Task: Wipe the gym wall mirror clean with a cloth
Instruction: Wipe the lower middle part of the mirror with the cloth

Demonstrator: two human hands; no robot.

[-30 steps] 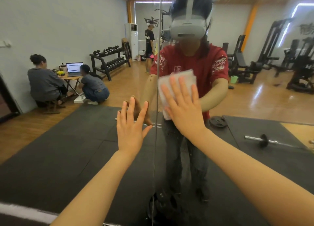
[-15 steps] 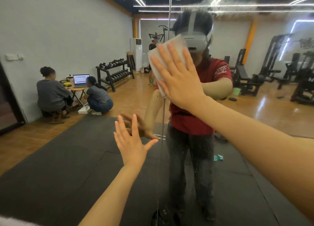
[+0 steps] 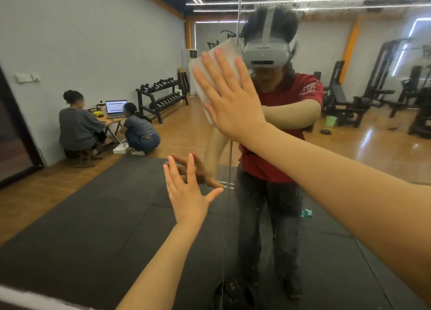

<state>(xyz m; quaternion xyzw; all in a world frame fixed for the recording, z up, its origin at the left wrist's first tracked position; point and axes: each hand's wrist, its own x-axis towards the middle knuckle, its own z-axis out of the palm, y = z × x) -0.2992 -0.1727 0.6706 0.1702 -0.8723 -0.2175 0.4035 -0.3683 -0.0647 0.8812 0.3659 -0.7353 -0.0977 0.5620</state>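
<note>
Right hand (image 3: 229, 99), fingers flat, pins cloth (image 3: 211, 70) to mirror (image 3: 93, 41); left hand (image 3: 186, 194), spread, holds nothing. Unclamped, the cloth could slip down.

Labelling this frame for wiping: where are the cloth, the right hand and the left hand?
cloth (image 3: 205, 76), head view, bare upper left part.
right hand (image 3: 233, 99), head view, back of hand.
left hand (image 3: 186, 193), head view, back of hand.

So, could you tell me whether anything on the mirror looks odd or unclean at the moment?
Yes: a band of fine droplets or smears runs across the top of the mirror, above and right of the cloth pressed flat by the right hand. It looks not yet wiped. The left hand rests open lower down.
</note>
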